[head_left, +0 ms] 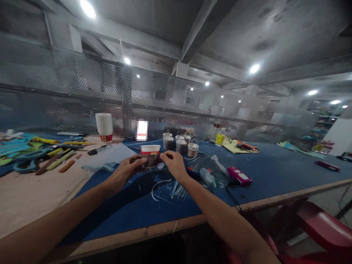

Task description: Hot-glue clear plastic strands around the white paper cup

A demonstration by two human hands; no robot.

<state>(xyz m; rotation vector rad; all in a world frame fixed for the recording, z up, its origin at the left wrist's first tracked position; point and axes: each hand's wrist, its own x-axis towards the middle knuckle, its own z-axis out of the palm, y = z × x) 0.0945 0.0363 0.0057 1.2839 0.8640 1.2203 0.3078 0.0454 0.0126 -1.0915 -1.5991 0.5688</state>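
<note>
Mid-frame: left hand (127, 171) and right hand (173, 165) pinching small dark, possibly transparent, piece (150, 160) before red-and-white paper cup (150, 149). Risk: elbowing cup over.

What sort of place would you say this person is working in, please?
Probably a factory or workshop assembly bench: a long blue-covered worktable under a bare concrete ceiling, a perforated metal mesh screen behind it, and small grey metal handled pots and colourful hand tools laid out.

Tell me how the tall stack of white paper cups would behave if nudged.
The tall stack of white paper cups looks light, so it would probably slide easily. Tall on a narrow red base, it may tip. The thin paper would likely crush under a hard squeeze.
</note>
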